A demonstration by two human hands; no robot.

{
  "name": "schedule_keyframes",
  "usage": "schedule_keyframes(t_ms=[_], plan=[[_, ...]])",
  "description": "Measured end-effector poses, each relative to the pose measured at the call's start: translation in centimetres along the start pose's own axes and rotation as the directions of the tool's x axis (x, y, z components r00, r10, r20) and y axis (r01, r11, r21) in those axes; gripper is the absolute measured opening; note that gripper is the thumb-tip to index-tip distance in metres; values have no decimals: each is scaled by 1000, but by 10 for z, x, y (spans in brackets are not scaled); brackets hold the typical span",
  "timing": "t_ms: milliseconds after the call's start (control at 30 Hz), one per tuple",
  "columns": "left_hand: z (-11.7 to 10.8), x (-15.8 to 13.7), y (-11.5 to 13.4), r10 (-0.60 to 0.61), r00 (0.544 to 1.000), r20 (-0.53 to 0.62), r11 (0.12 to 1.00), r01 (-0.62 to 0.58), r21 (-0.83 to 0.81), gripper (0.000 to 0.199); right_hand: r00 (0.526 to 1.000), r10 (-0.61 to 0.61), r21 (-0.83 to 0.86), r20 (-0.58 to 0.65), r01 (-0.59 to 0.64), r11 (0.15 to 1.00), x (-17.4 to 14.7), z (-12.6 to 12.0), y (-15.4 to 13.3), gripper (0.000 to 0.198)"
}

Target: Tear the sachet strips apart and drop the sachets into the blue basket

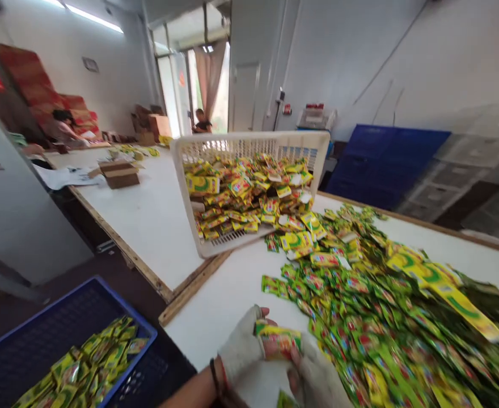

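Clasping one packet [281, 344] are left hand [244, 343] and right hand [318, 371]; a tipped basket [249, 136] and blue crate [75, 311] hold yellow packets [202, 185].

The right hand [320, 371] hides part of the packet [281, 343], too blurred to read. Right of this hand, the pile [385, 317] is cut off; far left, the crate [127, 306].

A single head-worn camera looks forward and down over a white tabletop [147, 226], with the left hand [243, 347] and right hand [318, 371] close to the lens, nearer than the white basket [249, 137], and a doorway curtain [210, 76] far beyond it.
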State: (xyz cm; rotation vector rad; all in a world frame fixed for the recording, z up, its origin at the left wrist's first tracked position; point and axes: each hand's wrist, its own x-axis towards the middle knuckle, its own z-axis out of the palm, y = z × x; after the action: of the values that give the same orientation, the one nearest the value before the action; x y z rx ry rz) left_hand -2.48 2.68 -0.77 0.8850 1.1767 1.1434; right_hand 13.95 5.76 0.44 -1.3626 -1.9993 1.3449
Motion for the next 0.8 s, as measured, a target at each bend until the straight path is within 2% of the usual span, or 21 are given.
schedule_keyframes(t_ms=[67, 167, 333, 467, 567, 633, 700, 800], plan=[[3, -2, 1, 6, 1000, 3, 991, -5, -130, 62, 987, 154, 213, 35, -158, 964, 3, 1, -1, 31], [1, -2, 5, 2, 1000, -23, 996, -4, -93, 54, 965, 259, 292, 47, -261, 920, 5, -3, -4, 28], [-4, -2, 6, -27, 998, 54, 999, 26, 35, 53, 947, 251, 417, 199, -314, 853, -3, -7, -3, 37], [-3, -4, 4, -43, 996, 78, 989, 31, 142, 49, 938, 163, 501, 307, -305, 810, -7, -2, 6, 39], [-6, -2, 3, -39, 996, 76, 979, 23, 205, 53, 910, 139, 552, 392, -353, 755, -6, 5, 12, 47], [-9, -1, 2, -48, 999, -12, 970, 50, 240, 59, 912, 192, 551, 362, -376, 745, -4, 9, 13, 53], [-11, 1, 1, -62, 993, -105, 972, 84, 219, 55, 926, 238, 561, 294, -369, 741, -3, 9, 12, 56], [-11, -1, 0, -76, 992, -101, 989, 88, 121, 41, 926, 205, 613, 316, -364, 701, -4, 4, 9, 61]])
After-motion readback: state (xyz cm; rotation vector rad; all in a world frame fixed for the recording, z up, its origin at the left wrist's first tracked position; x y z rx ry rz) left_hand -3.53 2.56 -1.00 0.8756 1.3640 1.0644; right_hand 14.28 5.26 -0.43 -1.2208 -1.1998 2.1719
